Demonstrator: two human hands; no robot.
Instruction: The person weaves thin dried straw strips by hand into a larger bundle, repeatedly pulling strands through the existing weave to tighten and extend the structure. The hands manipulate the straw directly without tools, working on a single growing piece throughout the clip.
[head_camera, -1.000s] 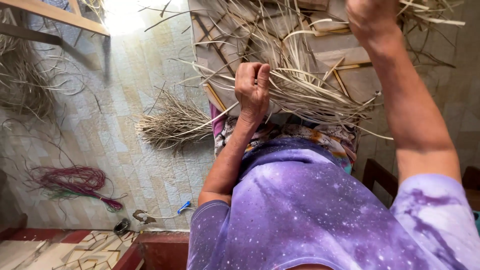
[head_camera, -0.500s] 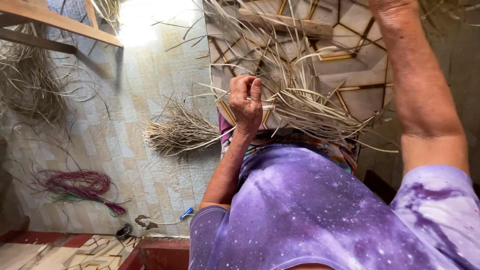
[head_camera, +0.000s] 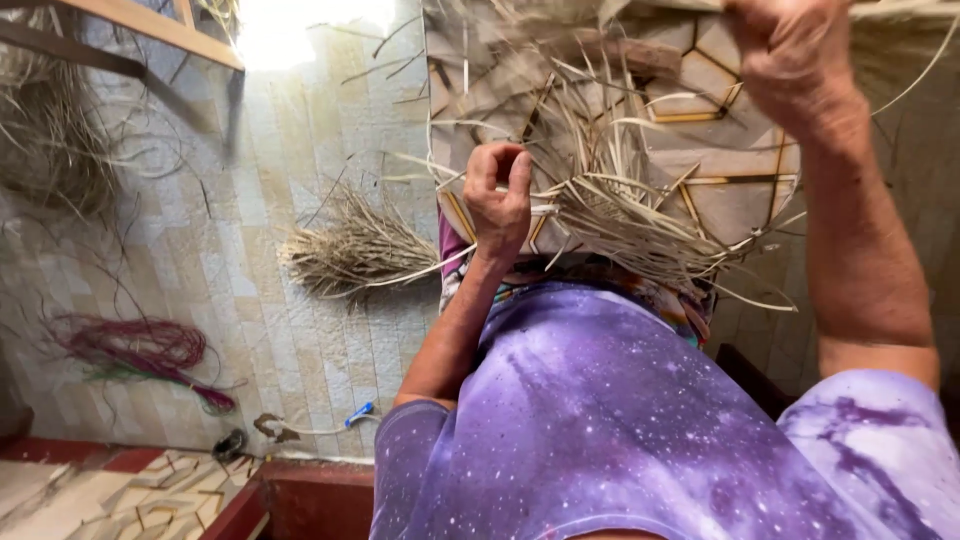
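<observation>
The left hand (head_camera: 500, 200) pinched pale flat straw strips (head_camera: 620, 200) against a woven straw panel with hexagon gaps (head_camera: 720, 150); the right hand (head_camera: 790, 60) gripped its top edge. A dry straw bundle (head_camera: 350, 250) and magenta cord coil (head_camera: 135, 345) lay on the tiled floor (head_camera: 250, 330).

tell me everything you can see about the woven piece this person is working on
The woven piece is a flat panel of pale, dry straw-coloured strips, plaited in an open hexagon pattern. Many loose strip ends stick out in a tangle along its lower edge. It lies over the person's lap. The left hand pinches strips at its lower left edge; the right hand grips it near the top, blurred.
</observation>
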